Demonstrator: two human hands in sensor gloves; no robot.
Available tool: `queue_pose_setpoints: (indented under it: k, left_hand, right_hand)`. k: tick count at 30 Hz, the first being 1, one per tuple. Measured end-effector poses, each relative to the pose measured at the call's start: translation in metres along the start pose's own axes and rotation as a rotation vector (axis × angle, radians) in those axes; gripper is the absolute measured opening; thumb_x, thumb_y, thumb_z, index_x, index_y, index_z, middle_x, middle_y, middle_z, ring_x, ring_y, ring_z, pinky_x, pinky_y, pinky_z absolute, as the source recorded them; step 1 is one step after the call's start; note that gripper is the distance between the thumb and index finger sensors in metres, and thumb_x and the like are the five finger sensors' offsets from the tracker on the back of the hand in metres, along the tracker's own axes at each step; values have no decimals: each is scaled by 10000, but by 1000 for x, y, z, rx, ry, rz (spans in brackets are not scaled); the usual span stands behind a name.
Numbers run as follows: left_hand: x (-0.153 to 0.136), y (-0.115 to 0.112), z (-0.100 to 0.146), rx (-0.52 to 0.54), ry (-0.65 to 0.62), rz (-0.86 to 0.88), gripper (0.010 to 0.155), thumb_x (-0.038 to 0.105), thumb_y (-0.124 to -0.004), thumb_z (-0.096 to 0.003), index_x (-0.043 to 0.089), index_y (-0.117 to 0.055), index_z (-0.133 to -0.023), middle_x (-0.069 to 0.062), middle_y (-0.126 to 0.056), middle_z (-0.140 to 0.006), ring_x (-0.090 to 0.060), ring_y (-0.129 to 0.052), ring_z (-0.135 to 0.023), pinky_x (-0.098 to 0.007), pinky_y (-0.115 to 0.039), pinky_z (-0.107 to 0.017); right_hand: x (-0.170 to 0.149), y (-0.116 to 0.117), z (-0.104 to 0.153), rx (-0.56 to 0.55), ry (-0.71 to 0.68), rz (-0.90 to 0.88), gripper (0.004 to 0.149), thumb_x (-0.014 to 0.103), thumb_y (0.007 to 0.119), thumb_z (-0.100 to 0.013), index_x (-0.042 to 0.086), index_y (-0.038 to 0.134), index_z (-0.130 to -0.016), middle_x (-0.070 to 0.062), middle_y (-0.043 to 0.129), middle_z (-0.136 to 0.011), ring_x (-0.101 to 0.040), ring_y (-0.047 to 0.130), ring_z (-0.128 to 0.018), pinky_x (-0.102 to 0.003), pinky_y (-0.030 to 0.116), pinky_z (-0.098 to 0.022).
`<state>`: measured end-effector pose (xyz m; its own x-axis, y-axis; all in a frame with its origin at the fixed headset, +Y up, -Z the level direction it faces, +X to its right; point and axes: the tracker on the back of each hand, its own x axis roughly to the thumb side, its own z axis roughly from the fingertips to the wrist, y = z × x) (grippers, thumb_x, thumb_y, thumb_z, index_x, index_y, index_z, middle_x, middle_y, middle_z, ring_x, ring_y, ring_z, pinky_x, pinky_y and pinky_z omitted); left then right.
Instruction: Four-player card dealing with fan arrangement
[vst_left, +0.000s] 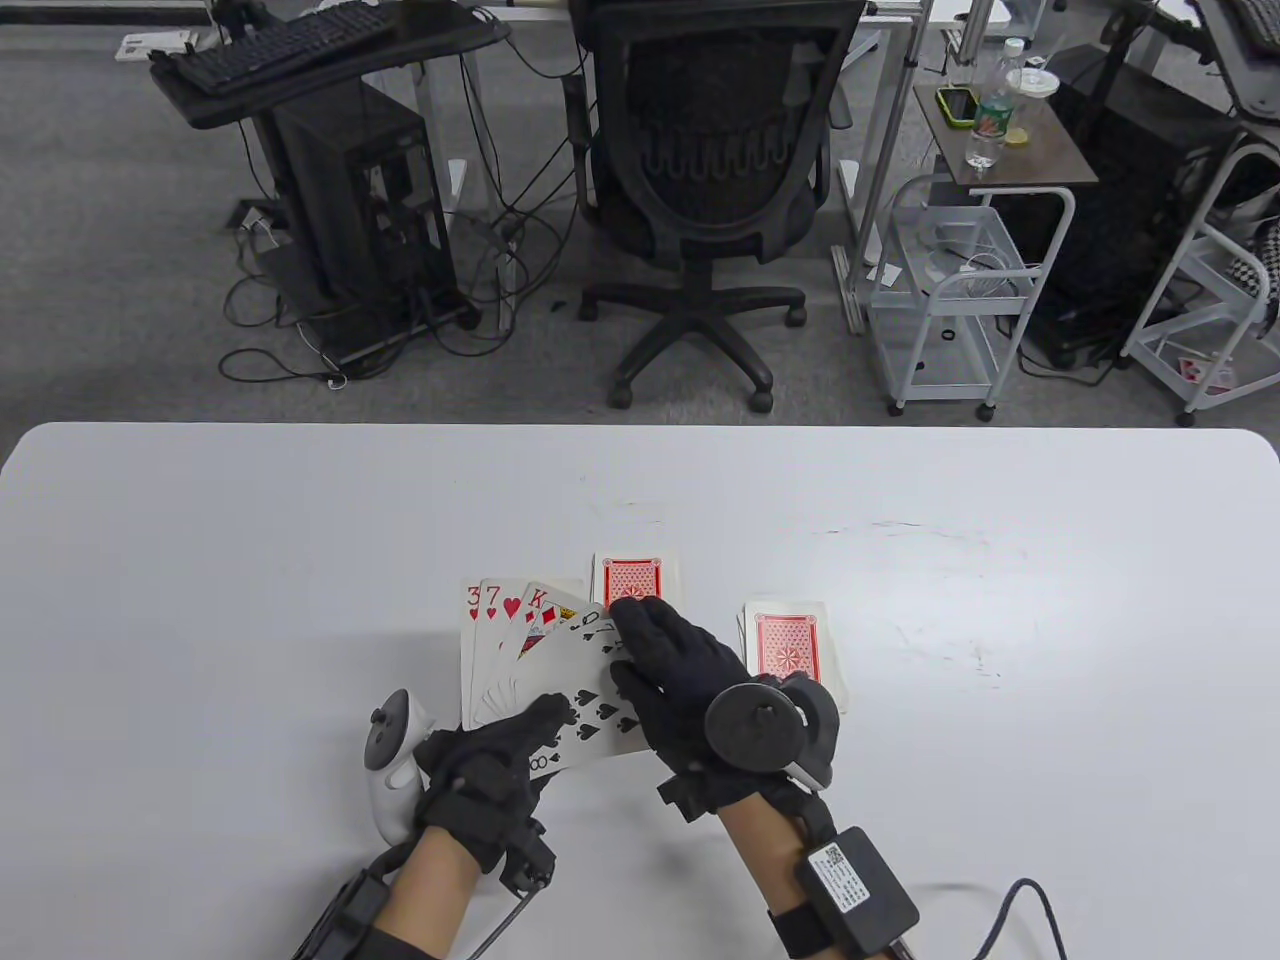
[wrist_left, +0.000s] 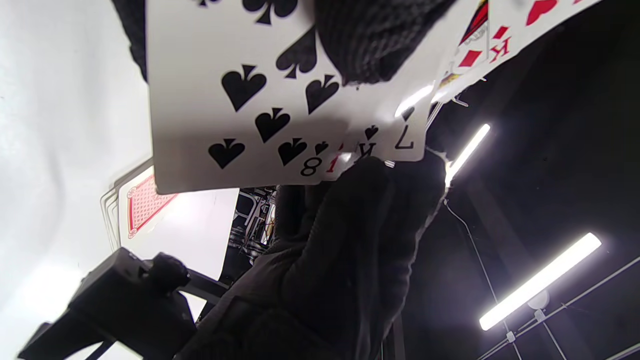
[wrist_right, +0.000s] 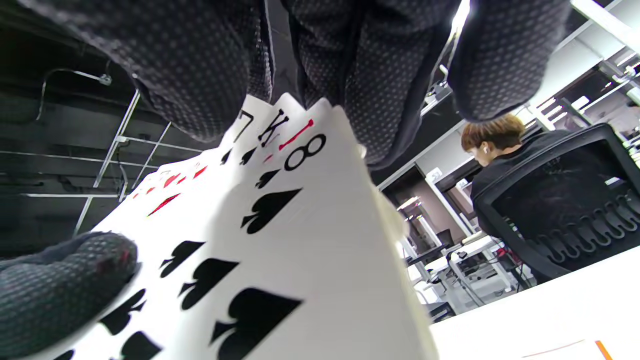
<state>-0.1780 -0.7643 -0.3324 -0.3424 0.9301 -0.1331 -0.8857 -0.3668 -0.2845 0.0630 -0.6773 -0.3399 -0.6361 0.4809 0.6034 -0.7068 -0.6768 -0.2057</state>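
Low in the centre of the table view, the left hand (vst_left: 480, 775) pinches the bottom corner of a face-up fan of cards (vst_left: 530, 660), thumb on the eight of spades, the other fingers hidden beneath. The fan opens up and to the left from that pinch: a three, a seven and a king in red show at its upper left, the black spade cards lie on the right. The right hand (vst_left: 680, 690) comes in from the lower right and lies over the fan's right edge, its fingers (vst_left: 640, 620) long and only lightly bent, tips at the cards' upper right corner; I judge it is spreading rather than gripping. So the cards' long axes radiate from the left thumb, and the right hand is the nearer one for pushing them further apart. Two face-down piles rest on the tabletop (vst_left: 250, 560): one pile (vst_left: 632, 578) just above the right fingertips, another pile (vst_left: 790, 645) to their right.
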Motion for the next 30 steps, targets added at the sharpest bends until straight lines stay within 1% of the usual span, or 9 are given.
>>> queue_pose_setpoints:
  k: [4, 5, 7, 9, 12, 17, 20, 23, 30]
  left_hand:
    - [-1, 2, 0, 10, 15, -29, 577, 242, -797, -541, 431, -557, -1031, 92, -752, -1045, -326, -876, -923, -549, -818, -612]
    - [-1, 1, -1, -3, 12, -52, 575, 240, -799, -540, 430, -563, -1029, 92, -757, -1043, -327, -877, -923, -552, -815, -612]
    - [0, -3, -2, -42, 6, -87, 575, 242, -799, -540, 432, -565, -1029, 95, -760, -1041, -322, -878, -923, -551, -817, -611]
    - [0, -5, -3, -67, 4, -104, 576, 237, -805, -536, 432, -573, -1026, 94, -770, -1036, -327, -882, -918, -554, -816, -609]
    - [0, -8, -4, -85, 7, -133, 574, 241, -810, -532, 430, -581, -1024, 88, -779, -1031, -326, -889, -912, -554, -817, -606]
    - [-1, -9, -6, -119, 28, -175, 574, 240, -820, -526, 428, -595, -1020, 85, -789, -1024, -322, -900, -902, -551, -827, -592]
    - [-1, -9, -7, -147, 37, -195, 575, 238, -822, -524, 429, -598, -1019, 81, -794, -1022, -325, -910, -892, -548, -837, -582]
    - [-2, -12, -8, -170, 53, -206, 579, 229, -824, -521, 418, -602, -1021, 67, -802, -1017, -335, -928, -872, -550, -847, -565]
    - [-4, -22, -11, -292, 102, -290, 576, 224, -826, -515, 409, -619, -1020, 53, -813, -1013, -351, -960, -837, -549, -872, -532]
  right_hand:
    - [0, -1, -1, -33, -15, -63, 516, 317, 850, -520, 183, 722, -1001, -212, 664, -1009, -478, 824, -874, -695, 648, -555]
    - [0, -2, -1, -38, 7, -97, 520, 317, 851, -517, 132, 720, -985, -213, 680, -995, -475, 839, -863, -690, 653, -555]
    - [-2, -4, -2, -48, 72, -140, 493, 321, 861, -510, 126, 716, -939, -212, 674, -990, -475, 828, -869, -688, 643, -564]
    - [-4, -10, -2, -114, 80, -106, 416, 300, 873, -496, 135, 771, -865, -184, 775, -912, -428, 920, -786, -654, 685, -548]
    - [-6, -13, -4, -39, 59, -52, 416, 301, 835, -515, 126, 731, -878, -169, 810, -864, -388, 964, -752, -646, 692, -551]
    - [-11, -19, -8, -15, 90, -44, 428, 286, 741, -534, 95, 643, -905, -139, 843, -784, -357, 1017, -670, -642, 707, -536]
    - [-18, -26, -11, -17, 112, -59, 429, 277, 723, -519, 112, 634, -905, -96, 859, -746, -315, 1040, -603, -639, 712, -531]
    - [-28, -40, -12, -74, 141, -105, 429, 269, 726, -494, 139, 648, -895, -59, 869, -725, -275, 1042, -563, -640, 707, -536]
    - [-34, -72, -13, -209, 87, -161, 421, 266, 742, -471, 191, 674, -880, -19, 874, -749, -274, 1024, -635, -649, 682, -560]
